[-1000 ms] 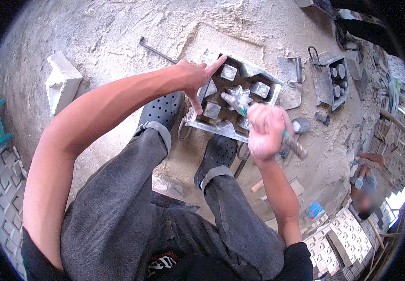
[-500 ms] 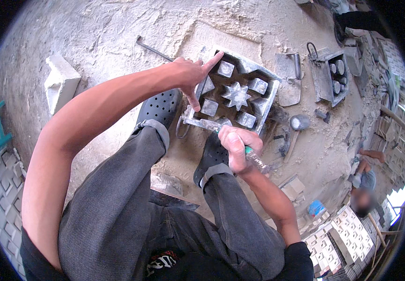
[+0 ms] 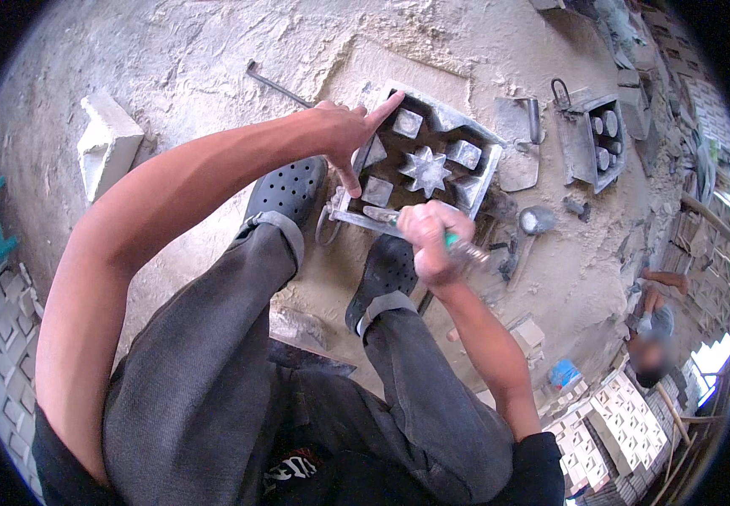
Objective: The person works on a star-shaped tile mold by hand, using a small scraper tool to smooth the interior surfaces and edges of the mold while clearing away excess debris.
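Note:
A square metal mould (image 3: 500, 160) with raised blocks and a star-shaped block (image 3: 425, 171) in its middle lies on the ground in front of me. My left hand (image 3: 344, 139) is spread over its left side. The index finger reaches the far corner and the thumb rests by the near left edge; the hand holds nothing. My right hand (image 3: 435, 239) is closed round a green-handled tool (image 3: 379, 213). Its narrow, pale grey end lies over the mould's near edge. The handle's rear is blurred by motion, and the fingers cover its middle.
Right of the mould lie a flat metal trowel (image 3: 520, 152), a mallet (image 3: 537, 220) and a second mould (image 3: 594, 139) with round posts. A pale cast block (image 3: 105, 148) stands left. Near my shoes is a metal rod (image 3: 276, 86). Another person (image 3: 658, 320) sits far right beside patterned blocks (image 3: 630, 417).
My right hand has shifted slightly away from me, carrying the tool's end from the mould's near rim a little farther inward. My left hand keeps its place.

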Motion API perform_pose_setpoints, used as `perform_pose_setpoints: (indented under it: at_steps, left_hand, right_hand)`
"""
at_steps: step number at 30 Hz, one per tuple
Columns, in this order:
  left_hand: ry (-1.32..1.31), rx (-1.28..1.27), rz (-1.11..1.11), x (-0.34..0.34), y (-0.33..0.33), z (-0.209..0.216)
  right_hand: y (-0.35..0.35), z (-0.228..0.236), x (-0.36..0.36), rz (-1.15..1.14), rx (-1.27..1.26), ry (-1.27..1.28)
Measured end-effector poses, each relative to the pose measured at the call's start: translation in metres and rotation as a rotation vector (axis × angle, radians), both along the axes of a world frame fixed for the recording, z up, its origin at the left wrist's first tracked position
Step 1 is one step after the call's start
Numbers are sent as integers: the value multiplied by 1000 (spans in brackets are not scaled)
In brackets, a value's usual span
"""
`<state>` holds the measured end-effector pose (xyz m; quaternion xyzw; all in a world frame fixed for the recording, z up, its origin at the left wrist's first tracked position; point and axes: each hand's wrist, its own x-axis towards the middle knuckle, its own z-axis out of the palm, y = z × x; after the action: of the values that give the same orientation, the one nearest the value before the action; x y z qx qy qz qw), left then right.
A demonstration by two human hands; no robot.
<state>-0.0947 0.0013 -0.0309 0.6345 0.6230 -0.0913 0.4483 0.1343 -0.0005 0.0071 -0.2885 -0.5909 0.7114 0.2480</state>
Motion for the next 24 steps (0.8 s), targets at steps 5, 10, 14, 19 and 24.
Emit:
perform_pose_setpoints:
  at_steps: [5,10,14,19,24]
  left_hand:
    - [-10,34,-23,7,3,-2]
    - [-5,11,-1,2,0,-3]
    - [-22,42,-14,5,6,-5]
    - [-26,40,-1,4,-1,-4]
    - [-18,42,-29,8,11,-6]
  right_hand:
    - [-5,-11,-7,104,294,-257]
    - [-18,18,-12,38,303,-76]
    - [-24,-20,-13,-67,374,-121]
    - [-20,7,-22,110,339,-169]
    - [-20,-32,-12,45,421,-161]
